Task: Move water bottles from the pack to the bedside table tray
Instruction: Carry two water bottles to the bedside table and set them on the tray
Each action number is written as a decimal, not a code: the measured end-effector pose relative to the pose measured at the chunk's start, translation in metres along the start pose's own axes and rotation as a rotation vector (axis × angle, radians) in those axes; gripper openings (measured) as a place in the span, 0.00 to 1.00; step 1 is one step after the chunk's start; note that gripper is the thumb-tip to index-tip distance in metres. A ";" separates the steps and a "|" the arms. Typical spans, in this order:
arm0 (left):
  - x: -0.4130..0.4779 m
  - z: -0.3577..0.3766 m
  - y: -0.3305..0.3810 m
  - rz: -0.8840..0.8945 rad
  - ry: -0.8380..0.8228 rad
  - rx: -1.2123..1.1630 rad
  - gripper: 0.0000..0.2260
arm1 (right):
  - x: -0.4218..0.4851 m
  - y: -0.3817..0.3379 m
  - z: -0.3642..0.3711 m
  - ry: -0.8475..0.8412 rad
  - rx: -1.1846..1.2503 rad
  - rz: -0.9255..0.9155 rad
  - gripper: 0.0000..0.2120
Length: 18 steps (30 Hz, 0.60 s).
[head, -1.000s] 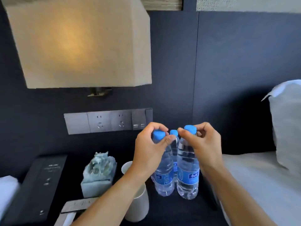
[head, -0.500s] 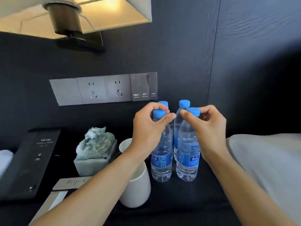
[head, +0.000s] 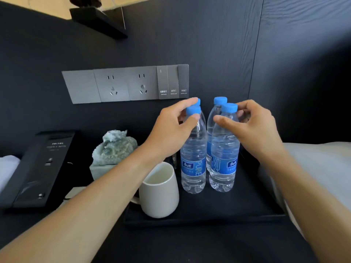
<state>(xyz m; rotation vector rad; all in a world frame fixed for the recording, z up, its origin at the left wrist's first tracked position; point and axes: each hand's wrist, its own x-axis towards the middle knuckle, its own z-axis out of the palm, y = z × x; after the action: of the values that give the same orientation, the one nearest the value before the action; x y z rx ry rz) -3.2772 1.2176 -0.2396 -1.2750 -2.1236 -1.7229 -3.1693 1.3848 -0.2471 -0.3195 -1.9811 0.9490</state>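
Several clear water bottles with blue caps stand upright on a black tray (head: 205,221) on the bedside table. My left hand (head: 171,133) curls around the neck of the front left bottle (head: 193,160), with the thumb just under its cap. On the front right bottle (head: 224,160), my right hand (head: 254,130) wraps the neck, thumb across the shoulder and fingers behind. Both bottles rest on the tray. Two more bottles stand right behind them. Only the blue cap (head: 220,100) and upper part of the right one show, and the left one is mostly hidden.
A white mug (head: 161,192) stands on the tray's left part, close to the front left bottle. Left of the tray sit a pale green stone ornament (head: 114,149) and a black phone console (head: 38,168). A socket and switch panel (head: 125,84) is on the dark wall. White bedding (head: 322,168) lies at right.
The view has dropped and moved closer. Both hands have gone down with their bottles, which now stand on the tray. My fingers have slid from the caps to the necks.
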 end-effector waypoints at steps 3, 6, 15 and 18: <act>-0.001 0.006 0.000 0.048 0.068 0.067 0.17 | -0.003 -0.002 -0.001 0.004 -0.016 -0.004 0.15; -0.003 0.015 0.002 0.024 0.141 0.107 0.18 | -0.007 -0.002 0.000 -0.007 0.020 0.011 0.15; -0.007 0.005 0.009 -0.040 0.000 0.173 0.20 | -0.015 0.002 -0.003 0.011 -0.093 -0.052 0.22; -0.011 -0.001 0.007 -0.031 -0.085 0.180 0.26 | -0.015 0.005 -0.001 0.012 -0.153 -0.062 0.25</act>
<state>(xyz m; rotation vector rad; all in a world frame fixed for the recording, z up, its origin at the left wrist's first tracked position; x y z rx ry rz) -3.2659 1.2109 -0.2410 -1.2927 -2.2971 -1.4733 -3.1601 1.3805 -0.2597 -0.3461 -2.0448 0.7566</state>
